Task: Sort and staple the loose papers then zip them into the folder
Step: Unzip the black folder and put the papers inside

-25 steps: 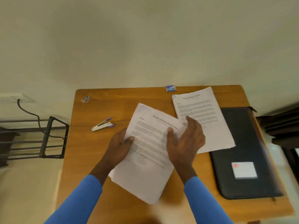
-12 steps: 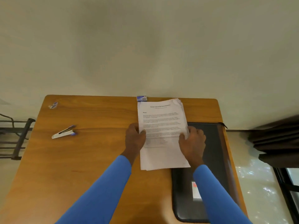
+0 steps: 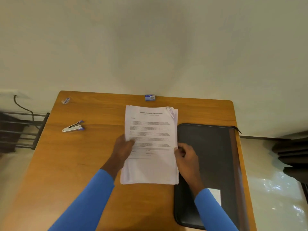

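Observation:
A stack of white printed papers (image 3: 150, 130) lies on the wooden table (image 3: 83, 164), squared up, with its right edge just over the black zip folder (image 3: 210, 155). My left hand (image 3: 123, 149) holds the stack's left edge, thumb on the top sheet. My right hand (image 3: 185, 155) sits at the stack's right edge with its fingers curled against the sheets, over the folder. A white and blue stapler (image 3: 73, 127) lies on the table to the left, apart from both hands.
A small blue staple box (image 3: 150, 97) sits at the table's far edge by the wall. A small clear wrapper (image 3: 65, 100) lies at the far left corner. A dark metal rack (image 3: 21, 130) stands left of the table. Dark furniture stands at the right.
The loose sheets held a second ago were laid on the other pile, forming one stack. Both hands moved to its side edges and evened them. My right fingers have curled in more.

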The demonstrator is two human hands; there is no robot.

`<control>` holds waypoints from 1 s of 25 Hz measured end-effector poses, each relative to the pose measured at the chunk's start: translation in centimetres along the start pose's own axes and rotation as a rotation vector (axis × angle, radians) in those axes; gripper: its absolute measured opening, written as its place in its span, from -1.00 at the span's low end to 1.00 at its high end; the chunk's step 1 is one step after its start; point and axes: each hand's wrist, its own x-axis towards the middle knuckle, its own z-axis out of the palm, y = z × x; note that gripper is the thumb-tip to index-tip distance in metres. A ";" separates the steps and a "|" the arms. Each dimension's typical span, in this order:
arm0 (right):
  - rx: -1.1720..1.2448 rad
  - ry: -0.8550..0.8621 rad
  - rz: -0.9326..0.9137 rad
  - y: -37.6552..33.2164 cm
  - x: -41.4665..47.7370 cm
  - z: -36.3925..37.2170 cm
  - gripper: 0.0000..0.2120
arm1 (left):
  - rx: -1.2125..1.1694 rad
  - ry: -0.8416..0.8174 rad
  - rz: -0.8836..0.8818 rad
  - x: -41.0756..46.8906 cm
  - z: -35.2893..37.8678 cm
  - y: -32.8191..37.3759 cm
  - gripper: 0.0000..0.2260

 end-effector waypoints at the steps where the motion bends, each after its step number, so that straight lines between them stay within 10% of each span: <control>1: -0.059 0.073 -0.038 0.8 -0.6 -0.2 -0.80 | 0.012 0.033 0.014 -0.6 -1.9 -0.8 -0.75; 9: -0.461 0.450 0.441 7.3 -0.2 -10.3 0.05 | 0.286 0.215 -0.051 0.2 -12.0 -5.9 -0.71; 18: -0.514 0.356 0.447 5.8 -4.4 -3.4 0.08 | 0.748 0.392 0.301 -3.0 -10.6 -6.6 -0.34; 25: -0.563 0.325 0.418 2.6 -10.0 6.6 0.10 | 0.865 -0.007 0.689 -5.6 -8.5 -8.8 -0.58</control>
